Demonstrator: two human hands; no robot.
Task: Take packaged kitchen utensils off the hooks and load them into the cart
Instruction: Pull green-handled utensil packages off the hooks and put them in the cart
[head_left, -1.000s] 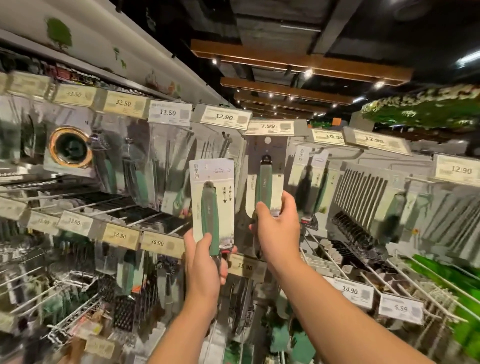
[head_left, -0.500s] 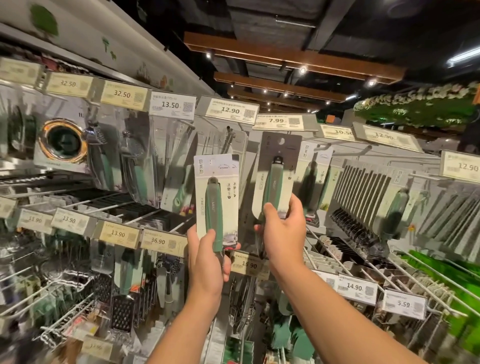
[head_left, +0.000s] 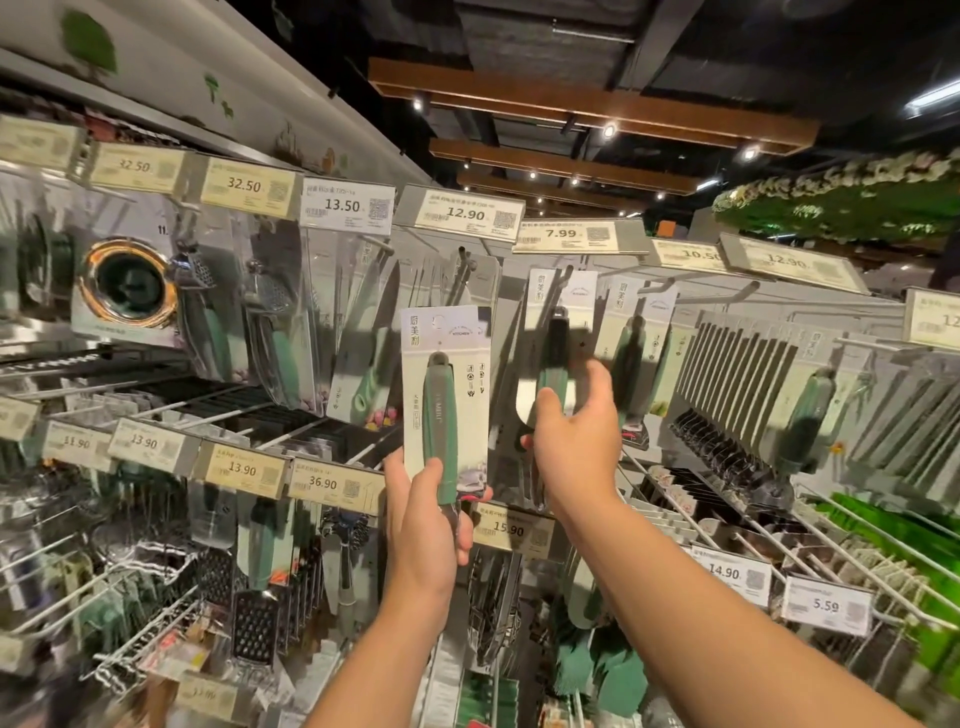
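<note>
My left hand (head_left: 426, 525) grips a carded utensil with a green handle (head_left: 445, 395), held upright in front of the display, off any hook. My right hand (head_left: 576, 441) holds the lower part of a second carded green-handled utensil (head_left: 558, 332), whose card top sits at the hook (head_left: 563, 275) under the 7.99 tag. More identical packs (head_left: 636, 343) hang behind it to the right. No cart is in view.
Rows of wire hooks hold packaged graters (head_left: 254, 623), knives (head_left: 369, 364) and peelers (head_left: 748, 374), with price tags (head_left: 347, 205) along the rails. Bare hooks (head_left: 857, 566) jut out at lower right. Green spatulas (head_left: 608, 670) hang below my arms.
The view has tilted up slightly. My right hand has lifted its pack a little toward the hook end; my left hand keeps its pack in the same place.
</note>
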